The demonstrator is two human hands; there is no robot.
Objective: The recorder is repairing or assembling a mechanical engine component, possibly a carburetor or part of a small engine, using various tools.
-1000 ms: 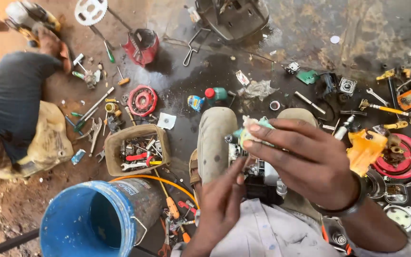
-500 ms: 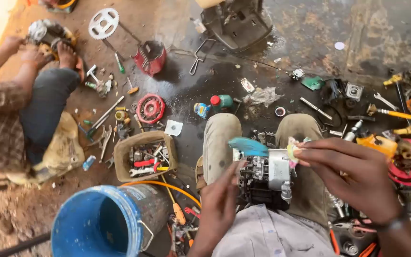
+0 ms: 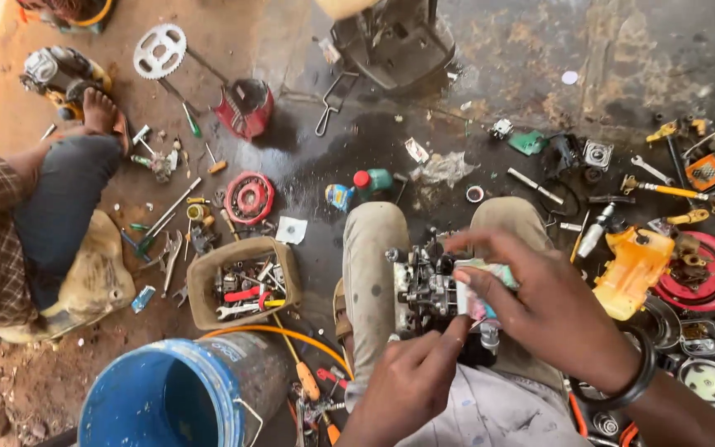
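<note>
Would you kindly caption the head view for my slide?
Both hands, left hand and right hand, work a small engine over scattered tools.

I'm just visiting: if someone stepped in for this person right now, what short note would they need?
Left hand: steadies the small metal engine part from below, on the lap between the knees.
Right hand: its fingers press a crumpled pale rag against the part's right side.
Nearby: open box of tools and blue bucket to the left; yellow housing and red round cover to the right.
Done: the part is off the floor and in hand.
Left: I cannot tell how much of the part is wiped.
Another person sits at far left.
</note>
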